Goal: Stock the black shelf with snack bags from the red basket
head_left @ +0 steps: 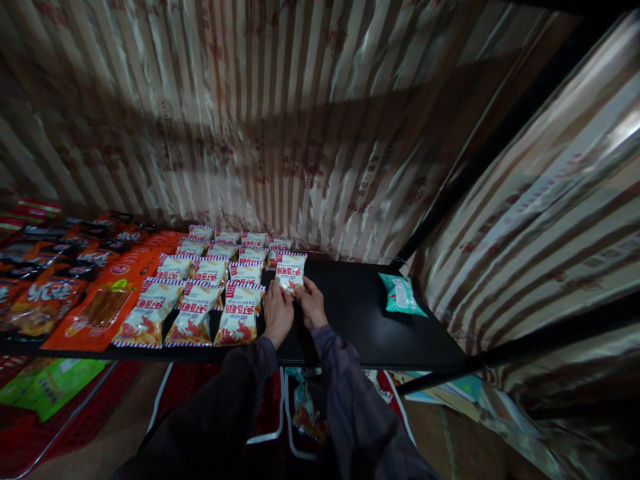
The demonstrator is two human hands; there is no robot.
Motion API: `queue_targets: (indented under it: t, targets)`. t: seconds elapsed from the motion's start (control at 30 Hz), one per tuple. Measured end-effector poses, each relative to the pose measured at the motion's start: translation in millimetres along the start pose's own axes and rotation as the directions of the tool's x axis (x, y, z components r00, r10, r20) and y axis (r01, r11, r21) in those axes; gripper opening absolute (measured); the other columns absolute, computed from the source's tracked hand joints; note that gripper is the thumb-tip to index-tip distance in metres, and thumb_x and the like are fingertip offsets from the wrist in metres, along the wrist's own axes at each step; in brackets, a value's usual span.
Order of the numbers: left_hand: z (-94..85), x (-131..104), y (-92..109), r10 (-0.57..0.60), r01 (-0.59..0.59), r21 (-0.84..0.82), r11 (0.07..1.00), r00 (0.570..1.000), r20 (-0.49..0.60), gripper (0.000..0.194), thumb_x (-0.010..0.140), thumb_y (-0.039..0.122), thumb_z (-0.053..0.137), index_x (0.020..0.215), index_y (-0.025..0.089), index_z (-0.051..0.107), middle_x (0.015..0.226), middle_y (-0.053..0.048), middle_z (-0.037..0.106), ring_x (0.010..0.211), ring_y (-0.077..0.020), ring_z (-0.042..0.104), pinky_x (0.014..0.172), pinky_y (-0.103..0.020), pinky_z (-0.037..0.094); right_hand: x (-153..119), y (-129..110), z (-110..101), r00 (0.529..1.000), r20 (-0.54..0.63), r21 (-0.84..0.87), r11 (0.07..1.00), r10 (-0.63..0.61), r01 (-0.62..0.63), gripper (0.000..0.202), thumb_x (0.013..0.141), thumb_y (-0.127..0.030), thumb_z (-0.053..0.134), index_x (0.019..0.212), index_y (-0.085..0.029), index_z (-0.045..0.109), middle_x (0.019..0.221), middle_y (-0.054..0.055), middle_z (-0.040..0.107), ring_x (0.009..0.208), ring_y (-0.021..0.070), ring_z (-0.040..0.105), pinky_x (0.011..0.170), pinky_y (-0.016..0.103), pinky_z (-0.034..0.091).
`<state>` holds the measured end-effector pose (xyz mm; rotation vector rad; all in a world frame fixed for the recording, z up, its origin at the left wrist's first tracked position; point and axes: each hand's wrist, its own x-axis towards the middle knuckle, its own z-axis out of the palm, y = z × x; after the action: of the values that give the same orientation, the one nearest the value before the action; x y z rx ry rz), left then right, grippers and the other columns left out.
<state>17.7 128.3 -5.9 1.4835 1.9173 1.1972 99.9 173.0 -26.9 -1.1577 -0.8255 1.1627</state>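
Observation:
Between my two hands, over the black shelf [360,320], is a small white snack bag [291,270] with red lettering, standing tilted. My left hand [278,312] grips its lower left edge, and my right hand [312,304] holds its lower right corner. Rows of matching white bags [240,317] with striped edges lie just left of my left hand. The held bag is at the right end of these rows, in front of the back-right bag [280,245]. Its underside is hidden by my fingers.
Orange packets [103,310] and black-and-orange bags [45,300] fill the shelf's left. A teal bag [401,294] lies near the right end, by a black frame post [445,200]. Red baskets [270,407] stand below; striped sheeting [300,120] hangs behind.

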Motion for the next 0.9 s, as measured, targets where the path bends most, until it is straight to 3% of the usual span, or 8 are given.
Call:
queue_targets:
  t: [0.27,0.6,0.77,0.9]
  targets:
    - [9.4,10,-3,-0.083,0.081,-0.068,0.994,0.996,-0.029,0.053,0.088,0.028,0.033,0.137,0.007,0.034,0.146,-0.02,0.032,0.137,-0.0252,0.028,0.11,-0.041,0.025,19,10,13,0.997,0.044,-0.126,0.989,-0.067,0.072,0.045,0.066,-0.027,0.063,0.11,-0.016,0.062,0.098,0.006,0.072,0.081,0.0164,0.066,0.077,0.028,0.053]
    - [9.8,14,-1,-0.082,0.08,-0.079,0.994,0.996,-0.031,0.05,0.089,0.03,0.032,0.133,0.009,0.042,0.148,-0.019,0.03,0.138,-0.0267,0.026,0.11,-0.042,0.025,22,16,14,0.982,0.091,-0.314,0.931,-0.168,0.188,0.041,0.07,-0.035,0.064,0.108,-0.02,0.065,0.096,0.005,0.072,0.088,0.0193,0.065,0.082,0.032,0.05]
    - [8.0,16,0,-0.086,0.085,-0.031,0.996,0.996,-0.025,0.051,0.09,0.03,0.029,0.133,0.006,0.042,0.149,-0.021,0.025,0.135,-0.0289,0.032,0.107,-0.041,0.03,16,12,16,0.965,0.093,-0.543,0.8,-0.243,0.254,0.044,0.077,-0.039,0.056,0.116,-0.019,0.061,0.104,0.007,0.069,0.091,0.0203,0.063,0.088,0.034,0.046]
    - [9.5,18,-2,-0.089,0.088,-0.016,0.996,0.996,-0.019,0.051,0.09,0.029,0.029,0.135,0.006,0.041,0.15,-0.021,0.024,0.133,-0.0288,0.035,0.106,-0.04,0.033,14,10,17,0.966,0.1,-0.665,0.706,-0.237,0.242,0.045,0.08,-0.039,0.054,0.12,-0.019,0.06,0.102,0.009,0.069,0.088,0.0214,0.063,0.083,0.034,0.046]
